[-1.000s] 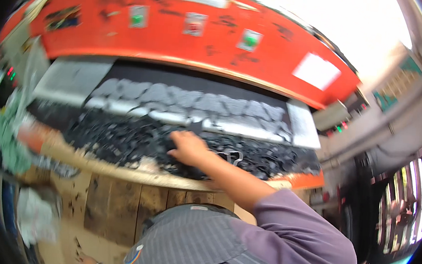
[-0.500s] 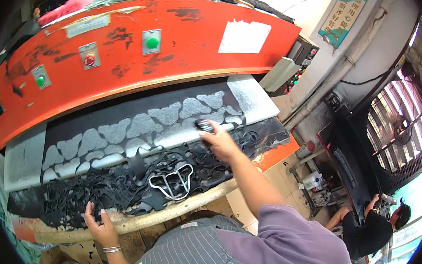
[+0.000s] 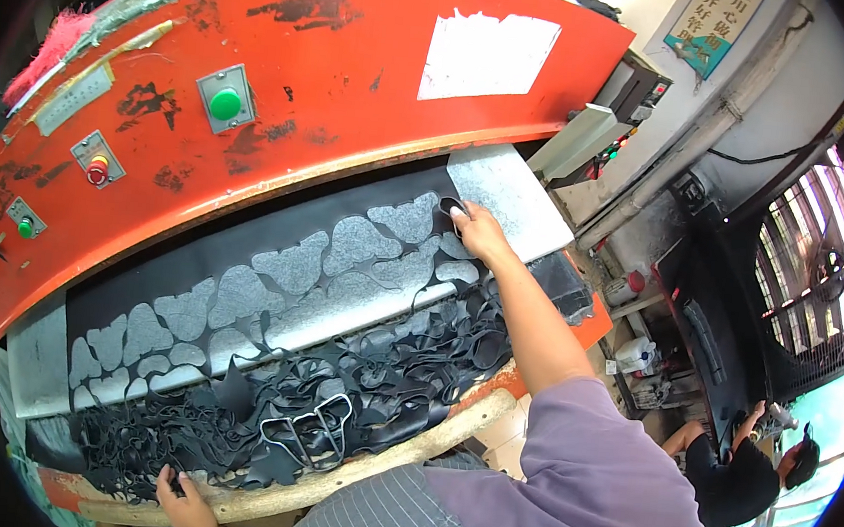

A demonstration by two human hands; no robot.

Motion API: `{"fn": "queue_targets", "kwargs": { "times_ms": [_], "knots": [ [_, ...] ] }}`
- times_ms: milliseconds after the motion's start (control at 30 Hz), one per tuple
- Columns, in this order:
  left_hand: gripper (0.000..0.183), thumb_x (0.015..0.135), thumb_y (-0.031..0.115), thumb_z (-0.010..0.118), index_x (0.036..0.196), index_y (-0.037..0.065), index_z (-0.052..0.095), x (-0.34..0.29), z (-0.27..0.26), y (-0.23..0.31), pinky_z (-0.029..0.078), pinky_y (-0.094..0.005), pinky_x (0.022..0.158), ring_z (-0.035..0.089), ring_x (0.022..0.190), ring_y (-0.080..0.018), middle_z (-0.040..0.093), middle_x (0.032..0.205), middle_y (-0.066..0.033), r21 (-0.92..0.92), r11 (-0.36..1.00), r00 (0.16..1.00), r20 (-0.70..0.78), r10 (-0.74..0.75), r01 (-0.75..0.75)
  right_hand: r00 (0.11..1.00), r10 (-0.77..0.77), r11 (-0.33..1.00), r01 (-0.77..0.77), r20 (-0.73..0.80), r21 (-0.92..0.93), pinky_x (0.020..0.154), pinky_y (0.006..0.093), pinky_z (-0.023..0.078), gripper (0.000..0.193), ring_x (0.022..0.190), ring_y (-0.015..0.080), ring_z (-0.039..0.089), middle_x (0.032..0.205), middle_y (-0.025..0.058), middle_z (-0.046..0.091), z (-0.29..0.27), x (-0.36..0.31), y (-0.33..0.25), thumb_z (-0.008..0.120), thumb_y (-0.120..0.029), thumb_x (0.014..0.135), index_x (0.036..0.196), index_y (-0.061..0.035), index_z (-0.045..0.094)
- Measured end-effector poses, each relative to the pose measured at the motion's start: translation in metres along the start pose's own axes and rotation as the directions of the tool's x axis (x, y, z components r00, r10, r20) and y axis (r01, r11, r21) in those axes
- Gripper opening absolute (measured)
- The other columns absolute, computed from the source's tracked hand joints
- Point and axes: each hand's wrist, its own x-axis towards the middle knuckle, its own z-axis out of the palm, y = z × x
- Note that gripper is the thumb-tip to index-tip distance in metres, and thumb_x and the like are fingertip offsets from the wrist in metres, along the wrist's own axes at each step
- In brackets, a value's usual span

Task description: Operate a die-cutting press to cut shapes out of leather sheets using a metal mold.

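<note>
Near the right end of the press bed, my right hand is closed, its thumb and fingers pinching a curled black strip. Beside it a black sheet lies across the bed, with rows of gaps where the grey board shows. My left hand is at the front left edge, its fingers apart against a tangle of black scraps; whether a scrap lies between them is hard to see. On the scraps rests a metal cutting die, lobed in outline, with nobody touching it.
The orange press head spans the back, carrying green push buttons and a red one. A worn pale rail runs along the front. At right, a person in black sits near a large fan.
My right hand has moved right and farther back along the bed to the sheet's right end. My left hand has come against the scraps' front edge. The view has shifted.
</note>
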Motion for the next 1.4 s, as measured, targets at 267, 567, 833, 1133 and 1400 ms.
{"fn": "queue_targets", "kwargs": {
  "times_ms": [267, 567, 833, 1133, 1400],
  "knots": [
    [0.042, 0.091, 0.035, 0.057, 0.114, 0.001, 0.063, 0.002, -0.005, -0.011, 0.045, -0.0406, 0.089, 0.060, 0.103, -0.0359, 0.065, 0.112, -0.0189, -0.108, 0.991, 0.995, 0.060, -0.075, 0.082, 0.974, -0.163, 0.971, 0.186, 0.156, -0.148, 0.098, 0.0419, 0.037, 0.052, 0.106, 0.0361, 0.050, 0.109, 0.0215, 0.059, -0.025, 0.006, 0.010, 0.060, -0.041, 0.088, 0.123, -0.0036, 0.060],
    [0.044, 0.091, 0.039, 0.057, 0.114, 0.003, 0.065, 0.002, -0.009, -0.018, 0.041, -0.0407, 0.097, 0.056, 0.112, -0.0354, 0.062, 0.120, -0.0178, -0.081, 0.987, 0.990, 0.035, -0.133, 0.136, 0.886, -0.448, 0.893, 0.438, -0.116, -0.100, 0.090, 0.0390, 0.041, 0.059, 0.100, 0.0281, 0.055, 0.103, 0.0130, 0.062, -0.028, -0.040, 0.030, 0.076, -0.029, 0.073, 0.128, -0.0155, 0.059],
    [0.042, 0.090, 0.038, 0.058, 0.111, 0.003, 0.066, 0.004, -0.008, -0.030, 0.046, -0.0410, 0.088, 0.061, 0.101, -0.0349, 0.066, 0.111, -0.0170, -0.049, 0.996, 0.997, 0.020, -0.080, 0.081, 0.832, -0.535, 0.841, 0.508, -0.145, -0.187, 0.091, 0.0400, 0.043, 0.055, 0.101, 0.0322, 0.057, 0.107, 0.0154, 0.063, -0.026, -0.048, 0.027, 0.077, -0.029, 0.072, 0.123, -0.0160, 0.062],
    [0.039, 0.089, 0.036, 0.059, 0.110, 0.003, 0.066, 0.005, -0.010, -0.022, 0.047, -0.0411, 0.086, 0.062, 0.098, -0.0342, 0.067, 0.108, -0.0173, -0.049, 0.993, 0.994, 0.006, -0.107, 0.107, 0.802, -0.569, 0.818, 0.526, -0.183, -0.234, 0.090, 0.0401, 0.043, 0.053, 0.100, 0.0326, 0.057, 0.106, 0.0154, 0.064, -0.022, -0.044, 0.027, 0.075, -0.030, 0.072, 0.121, -0.0152, 0.064],
    [0.033, 0.089, 0.014, 0.058, 0.118, 0.000, 0.055, -0.003, 0.010, -0.051, 0.043, -0.0392, 0.090, 0.055, 0.104, -0.0309, 0.059, 0.111, -0.0168, -0.190, 0.967, 0.985, 0.047, -0.165, 0.171, 0.836, -0.520, 0.846, 0.478, -0.174, -0.235, 0.092, 0.0420, 0.044, 0.055, 0.103, 0.0343, 0.057, 0.109, 0.0180, 0.062, -0.014, -0.047, 0.022, 0.073, -0.030, 0.073, 0.125, -0.0164, 0.060]
  ]
}}
